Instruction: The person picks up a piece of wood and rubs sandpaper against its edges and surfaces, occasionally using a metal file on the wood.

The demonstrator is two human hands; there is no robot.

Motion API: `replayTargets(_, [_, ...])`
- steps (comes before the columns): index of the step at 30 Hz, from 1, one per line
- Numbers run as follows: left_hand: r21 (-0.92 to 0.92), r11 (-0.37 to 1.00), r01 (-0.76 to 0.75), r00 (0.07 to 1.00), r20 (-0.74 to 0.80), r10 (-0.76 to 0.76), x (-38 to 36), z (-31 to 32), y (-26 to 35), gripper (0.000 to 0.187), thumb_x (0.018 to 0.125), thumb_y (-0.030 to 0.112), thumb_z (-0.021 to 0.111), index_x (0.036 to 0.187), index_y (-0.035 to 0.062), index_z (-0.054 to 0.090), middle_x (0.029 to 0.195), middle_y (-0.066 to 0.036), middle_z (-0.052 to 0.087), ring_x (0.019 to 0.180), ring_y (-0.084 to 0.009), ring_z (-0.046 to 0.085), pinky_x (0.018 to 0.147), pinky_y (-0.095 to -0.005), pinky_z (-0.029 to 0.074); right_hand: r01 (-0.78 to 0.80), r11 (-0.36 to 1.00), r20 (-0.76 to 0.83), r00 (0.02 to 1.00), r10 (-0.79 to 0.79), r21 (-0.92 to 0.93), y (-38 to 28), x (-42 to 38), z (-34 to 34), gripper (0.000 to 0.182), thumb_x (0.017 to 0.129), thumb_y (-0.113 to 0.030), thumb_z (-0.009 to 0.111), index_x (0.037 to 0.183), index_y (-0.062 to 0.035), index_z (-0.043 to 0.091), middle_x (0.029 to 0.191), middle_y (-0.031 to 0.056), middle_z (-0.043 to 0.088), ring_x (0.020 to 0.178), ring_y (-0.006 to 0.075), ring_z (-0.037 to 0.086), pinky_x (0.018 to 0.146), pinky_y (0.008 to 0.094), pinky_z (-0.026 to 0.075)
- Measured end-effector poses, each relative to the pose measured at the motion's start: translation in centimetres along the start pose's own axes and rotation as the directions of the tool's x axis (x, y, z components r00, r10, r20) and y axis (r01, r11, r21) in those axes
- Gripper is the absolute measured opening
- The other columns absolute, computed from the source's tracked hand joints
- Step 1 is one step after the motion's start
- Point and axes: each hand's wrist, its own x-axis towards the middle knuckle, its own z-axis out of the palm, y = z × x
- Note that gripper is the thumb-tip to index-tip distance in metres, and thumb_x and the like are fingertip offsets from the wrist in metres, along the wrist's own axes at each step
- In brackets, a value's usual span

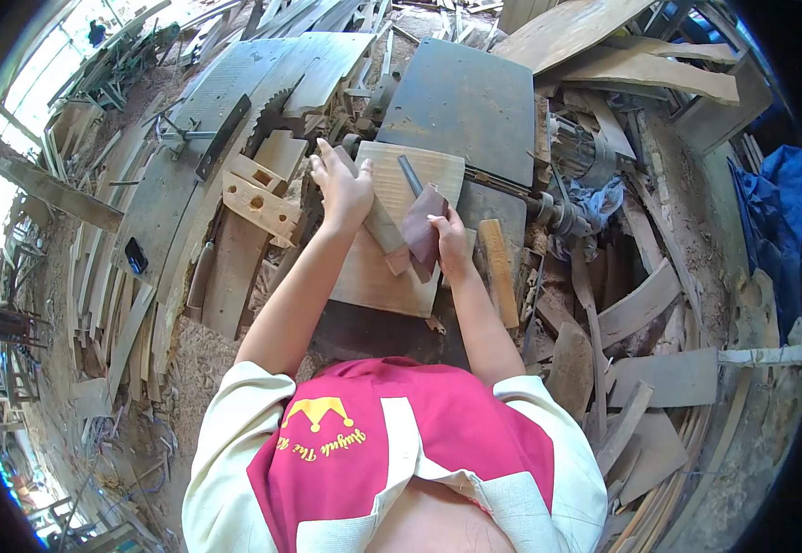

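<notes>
A pale, smooth wooden board (399, 230) is seen, with a matt reddish-brown sheet of sandpaper (422, 229) laid on it. Dull grey metal is shown by the machine surface (465, 101) at twelve o'clock. Rough wooden offcuts (641, 304) are scattered around.

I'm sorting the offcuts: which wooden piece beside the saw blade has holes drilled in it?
The pale wooden block left of the left hand. It shows two holes; the board under the hands shows none.
</notes>
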Motion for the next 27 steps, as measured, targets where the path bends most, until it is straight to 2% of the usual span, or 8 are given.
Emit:
replayTargets(1, [-0.015, 0.998, 0.068, 0.997, 0.022, -0.068, -0.6, -0.3, 0.5, 0.077, 0.085, 0.033, 0.059, 0.143, 0.0094, 0.014, 0.146, -0.027, 0.001, 0.135, -0.0440, 0.001, 0.101, -0.0636, 0.018, 0.017, 1.000, 0.019, 1.000, -0.016, -0.020, -0.1, -0.1, -0.1, 0.040, 0.081, -0.009, 0.049, 0.120, 0.0009, 0.047, 0.109, 0.0086, 0.053, 0.097, 0.0157, 0.050, 0.087, 0.0272, 0.039])
replayTargets(6, [0.216, 0.976, 0.013, 0.999, 0.035, -0.021, -1.6, -1.3, 1.9, 0.060, 0.085, 0.037, 0.057, 0.136, 0.0144, 0.034, 0.147, -0.026, 0.000, 0.136, -0.0428, -0.009, 0.097, -0.0712, 0.011, 0.040, 0.995, 0.038, 0.999, -0.037, -0.091, -1.5, -0.9, -0.5, 0.038, 0.079, -0.008, 0.049, 0.116, 0.0017, 0.052, 0.103, 0.0064, 0.056, 0.094, 0.0138, 0.051, 0.085, 0.0260, 0.040])
replayTargets(10, [0.362, 0.913, -0.189, 0.977, -0.025, 0.213, -1.4, -1.3, 2.3, 0.052, 0.083, 0.044, 0.059, 0.125, 0.0137, 0.050, 0.147, -0.023, 0.008, 0.137, -0.0393, -0.002, 0.098, -0.0709, 0.005, 0.050, 0.992, 0.147, 0.989, -0.032, -0.119, -2.0, -1.6, -1.9, 0.038, 0.074, -0.002, 0.048, 0.111, 0.0025, 0.055, 0.096, 0.0045, 0.058, 0.086, 0.0123, 0.053, 0.079, 0.0249, 0.042])
replayTargets(13, [0.295, 0.736, -0.610, 0.792, 0.191, 0.580, -1.0, -1.4, 2.4, 0.037, 0.083, 0.043, 0.058, 0.100, 0.0105, 0.064, 0.137, -0.016, 0.039, 0.133, -0.0300, 0.028, 0.099, -0.0700, 0.004, 0.066, 0.988, 0.238, 0.971, -0.033, -0.136, -2.8, -3.0, -1.9, 0.041, 0.071, 0.001, 0.048, 0.111, 0.0028, 0.056, 0.095, 0.0046, 0.059, 0.085, 0.0117, 0.054, 0.077, 0.0247, 0.043])
replayTargets(16, [0.111, 0.740, -0.663, 0.711, 0.403, 0.576, -1.0, -0.9, 2.6, 0.033, 0.086, 0.041, 0.053, 0.091, 0.0098, 0.065, 0.118, -0.012, 0.056, 0.126, -0.0266, 0.039, 0.099, -0.0703, 0.006, 0.098, 0.980, 0.255, 0.966, -0.051, -0.174, -3.6, -4.1, -1.8, 0.045, 0.071, 0.002, 0.048, 0.115, 0.0027, 0.055, 0.100, 0.0056, 0.060, 0.091, 0.0117, 0.054, 0.080, 0.0245, 0.043])
replayTargets(17, [0.178, 0.666, -0.724, 0.678, 0.360, 0.641, -1.3, -0.6, 2.2, 0.033, 0.089, 0.038, 0.050, 0.080, 0.0089, 0.064, 0.097, -0.007, 0.064, 0.114, -0.0255, 0.050, 0.099, -0.0697, 0.008, 0.109, 0.974, 0.263, 0.963, -0.054, -0.199, -3.9, -4.4, -1.8, 0.047, 0.071, 0.002, 0.050, 0.117, 0.0025, 0.053, 0.104, 0.0062, 0.060, 0.096, 0.0118, 0.054, 0.084, 0.0244, 0.043])
replayTargets(21, [0.152, 0.707, -0.690, 0.716, 0.284, 0.638, -1.7, -0.8, 2.1, 0.031, 0.088, 0.032, 0.050, 0.072, 0.0075, 0.060, 0.082, -0.006, 0.062, 0.096, -0.0257, 0.055, 0.101, -0.0642, 0.013, 0.120, 0.976, 0.242, 0.967, -0.074, -0.180, -5.5, -5.8, -0.7, 0.047, 0.071, 0.005, 0.047, 0.117, 0.0026, 0.054, 0.101, 0.0066, 0.059, 0.093, 0.0123, 0.053, 0.082, 0.0242, 0.042])
replayTargets(27, [0.211, 0.690, -0.692, 0.721, 0.170, 0.672, -2.1, -0.5, 1.3, 0.023, 0.086, 0.022, 0.046, 0.074, 0.0056, 0.058, 0.080, -0.009, 0.060, 0.093, -0.0272, 0.056, 0.097, -0.0562, 0.020, 0.223, 0.938, 0.302, 0.943, -0.139, -0.267, -6.9, -7.1, 0.9, 0.047, 0.075, 0.004, 0.045, 0.122, 0.0016, 0.051, 0.082, -0.0001, 0.056, 0.064, 0.0045, 0.049, 0.056, 0.0187, 0.040])
